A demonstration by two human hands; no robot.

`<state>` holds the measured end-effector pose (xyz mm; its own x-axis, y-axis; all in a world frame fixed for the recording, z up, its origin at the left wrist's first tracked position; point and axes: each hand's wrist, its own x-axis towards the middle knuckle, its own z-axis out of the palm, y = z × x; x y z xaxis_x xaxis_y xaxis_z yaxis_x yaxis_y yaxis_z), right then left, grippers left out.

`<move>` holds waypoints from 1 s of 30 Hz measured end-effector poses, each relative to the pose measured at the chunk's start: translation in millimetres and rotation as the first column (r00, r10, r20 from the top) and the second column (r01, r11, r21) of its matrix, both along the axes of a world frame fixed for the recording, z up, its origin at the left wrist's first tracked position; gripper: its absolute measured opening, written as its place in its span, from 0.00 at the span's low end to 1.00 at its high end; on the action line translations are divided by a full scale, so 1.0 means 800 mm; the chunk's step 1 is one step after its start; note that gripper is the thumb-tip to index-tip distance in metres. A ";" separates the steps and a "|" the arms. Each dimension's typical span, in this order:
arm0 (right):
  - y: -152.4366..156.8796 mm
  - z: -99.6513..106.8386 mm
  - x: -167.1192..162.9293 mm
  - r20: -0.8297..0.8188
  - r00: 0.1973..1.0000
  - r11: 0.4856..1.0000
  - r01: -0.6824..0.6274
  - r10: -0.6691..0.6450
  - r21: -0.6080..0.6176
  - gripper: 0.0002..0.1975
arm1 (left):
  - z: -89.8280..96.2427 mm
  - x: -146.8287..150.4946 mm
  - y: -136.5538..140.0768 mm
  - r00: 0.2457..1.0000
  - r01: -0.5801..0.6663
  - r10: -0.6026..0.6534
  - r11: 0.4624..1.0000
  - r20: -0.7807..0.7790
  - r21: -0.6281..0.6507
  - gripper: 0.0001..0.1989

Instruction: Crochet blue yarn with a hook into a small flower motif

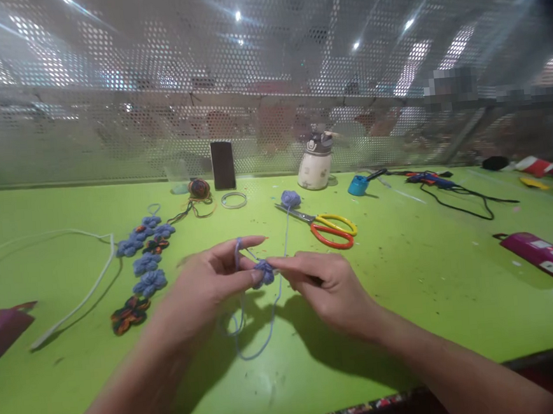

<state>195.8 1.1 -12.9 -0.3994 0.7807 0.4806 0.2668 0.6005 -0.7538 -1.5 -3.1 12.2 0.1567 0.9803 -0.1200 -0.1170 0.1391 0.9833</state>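
My left hand (214, 272) pinches a small blue-violet crocheted piece (264, 273) between thumb and fingers, with its forefinger stretched out and yarn looped around it. My right hand (325, 280) is closed, its forefinger touching the right side of the piece; whatever its fingers grip is mostly hidden. From the piece, blue yarn (273, 328) hangs in a loose loop over the table and runs up to a small yarn ball (290, 199). Scissors (323, 222) with one yellow and one red handle lie just beyond my hands, blades partly under the yarn.
Left lie a string of blue and dark crocheted flowers (147, 263), a white cable (92, 298) and a multicoloured yarn ball (199, 189). A phone (223, 165), a metal ring (234, 201), a white jug (315, 166) and a blue tape roll (358, 185) stand behind. Right is a purple power strip (546, 256).
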 end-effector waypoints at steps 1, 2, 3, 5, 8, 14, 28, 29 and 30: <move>0.001 0.001 0.004 0.107 0.994 0.993 -0.014 0.001 0.118 0.18 | 0.001 -0.001 0.000 1.000 0.003 -0.003 1.000 -0.008 -0.004 0.21; 0.002 0.003 0.007 0.208 0.978 0.978 -0.030 -0.013 0.205 0.20 | 0.003 -0.002 0.000 1.000 0.003 -0.003 1.000 -0.019 -0.004 0.19; 0.002 0.005 0.010 0.296 0.954 0.964 -0.043 -0.039 0.264 0.22 | 0.004 -0.003 0.001 0.999 0.000 0.000 1.000 -0.032 0.002 0.18; 0.000 0.012 0.013 0.421 0.902 0.945 -0.052 -0.095 0.323 0.25 | 0.005 -0.004 0.001 0.998 -0.005 0.006 1.000 -0.058 0.016 0.14; -0.004 0.025 0.016 0.496 0.864 0.955 -0.068 -0.088 0.289 0.29 | 0.005 -0.007 0.003 0.997 -0.019 0.020 1.000 -0.079 0.013 0.09; -0.002 0.041 0.025 0.272 0.940 0.978 -0.185 0.205 -0.098 0.23 | 0.009 -0.010 0.003 0.997 -0.001 0.000 1.000 -0.073 -0.015 0.04; 0.003 0.026 0.017 -0.258 0.959 0.784 -0.248 0.116 -0.569 0.16 | 0.002 0.002 -0.003 0.997 0.075 -0.075 0.997 0.004 -0.015 0.24; 0.003 0.026 0.017 -0.261 0.960 0.783 -0.237 0.099 -0.575 0.16 | 0.003 0.002 -0.005 0.997 0.074 -0.074 0.997 0.005 0.012 0.26; 0.003 0.026 0.017 -0.261 0.961 0.781 -0.228 0.086 -0.581 0.16 | 0.004 0.003 -0.006 0.998 0.069 -0.069 0.997 0.004 0.041 0.27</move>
